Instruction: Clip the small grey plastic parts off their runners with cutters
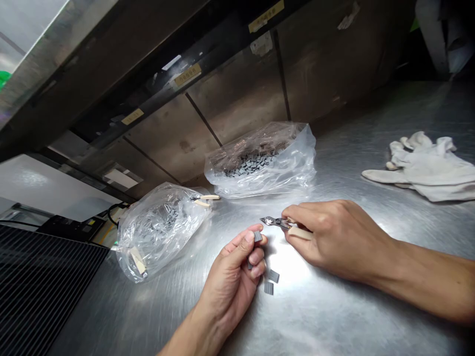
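- Left hand (pixel 234 279): closed, pinching a small grey ribbed piece (pixel 258 236) between thumb and fingers. The piece sits at the fingertips with its ribbed face exposed, presumably so that its edge is within reach of a tool.
- A second grey piece (pixel 250 265) shows partly among the curled lower fingers; this grip probably keeps it ready while the thumb and forefinger work.
- Right hand (pixel 330 237): closed around the pale handles of small cutting pliers (pixel 274 222). The nose points toward the left hand, near the pinched piece but apart from it. The handle grip likely gives leverage and leaves the nose clear. Whether the jaws are parted cannot be told.
- Two loose grey pieces (pixel 271 282) lie just beside the left hand on the metal worktop (pixel 334 321), apparently placed for short reach.
- Rear clear bag (pixel 297 170): holds many grey pieces; its spread mouth probably eases access.
- Left clear bag (pixel 163 242): contains further grey pieces, with pale-handled pliers (pixel 208 199) at its edge.
- White gloves (pixel 438 170): on the worktop at the right, well apart from both bare hands.
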Demonstrator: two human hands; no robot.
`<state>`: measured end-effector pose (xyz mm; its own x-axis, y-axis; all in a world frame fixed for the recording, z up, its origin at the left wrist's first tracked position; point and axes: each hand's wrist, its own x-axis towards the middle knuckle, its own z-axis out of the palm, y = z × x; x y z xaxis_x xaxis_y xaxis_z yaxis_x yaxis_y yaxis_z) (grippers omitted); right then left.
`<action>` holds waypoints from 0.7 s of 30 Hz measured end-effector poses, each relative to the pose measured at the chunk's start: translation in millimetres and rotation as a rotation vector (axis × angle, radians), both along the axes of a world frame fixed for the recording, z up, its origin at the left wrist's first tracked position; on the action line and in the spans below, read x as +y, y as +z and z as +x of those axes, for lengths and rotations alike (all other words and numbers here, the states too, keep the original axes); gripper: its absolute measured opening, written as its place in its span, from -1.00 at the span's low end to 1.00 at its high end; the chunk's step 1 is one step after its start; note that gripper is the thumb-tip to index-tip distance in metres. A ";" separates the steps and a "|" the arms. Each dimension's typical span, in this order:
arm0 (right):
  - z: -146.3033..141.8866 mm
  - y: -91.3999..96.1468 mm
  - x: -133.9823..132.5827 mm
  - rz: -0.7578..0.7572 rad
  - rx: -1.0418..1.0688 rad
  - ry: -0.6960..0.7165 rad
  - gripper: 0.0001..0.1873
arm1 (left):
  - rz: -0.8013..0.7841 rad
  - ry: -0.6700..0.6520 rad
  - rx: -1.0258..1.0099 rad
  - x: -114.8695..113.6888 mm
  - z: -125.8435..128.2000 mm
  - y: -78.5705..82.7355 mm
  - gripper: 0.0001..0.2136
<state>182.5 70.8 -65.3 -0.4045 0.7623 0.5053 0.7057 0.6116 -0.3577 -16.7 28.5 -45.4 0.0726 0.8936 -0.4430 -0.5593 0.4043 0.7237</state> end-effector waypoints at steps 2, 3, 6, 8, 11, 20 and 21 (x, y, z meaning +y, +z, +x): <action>0.4 0.8 1.1 -0.027 0.010 -0.021 -0.88 | 0.001 0.003 0.007 -0.3 0.7 0.6 -0.73; 0.4 1.0 1.2 -0.027 0.015 -0.021 -0.89 | 0.002 0.005 0.008 -0.6 1.0 0.6 -0.74; 0.0 0.5 0.1 -0.002 0.027 0.002 -0.91 | 0.008 0.019 0.007 -1.7 2.1 0.0 -0.76; -0.4 -0.1 -0.9 0.010 0.026 0.021 -0.91 | 0.010 0.027 0.010 -2.2 2.5 -0.2 -0.78; -0.9 -1.0 -2.3 0.030 0.012 0.031 -0.92 | 0.016 0.022 0.023 -2.6 2.9 0.8 -0.81; 0.5 -1.1 -4.4 0.123 -0.069 0.020 -0.79 | 0.032 0.002 0.055 -3.3 4.2 5.0 -0.86; 0.8 -1.2 -4.4 0.137 -0.081 0.016 -0.79 | 0.030 -0.001 0.052 -3.3 4.3 5.3 -0.86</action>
<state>183.3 66.4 -66.4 -0.4596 0.6815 0.5695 0.7184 0.6623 -0.2128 -12.4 25.2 -40.0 0.0511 0.9064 -0.4193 -0.5202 0.3825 0.7636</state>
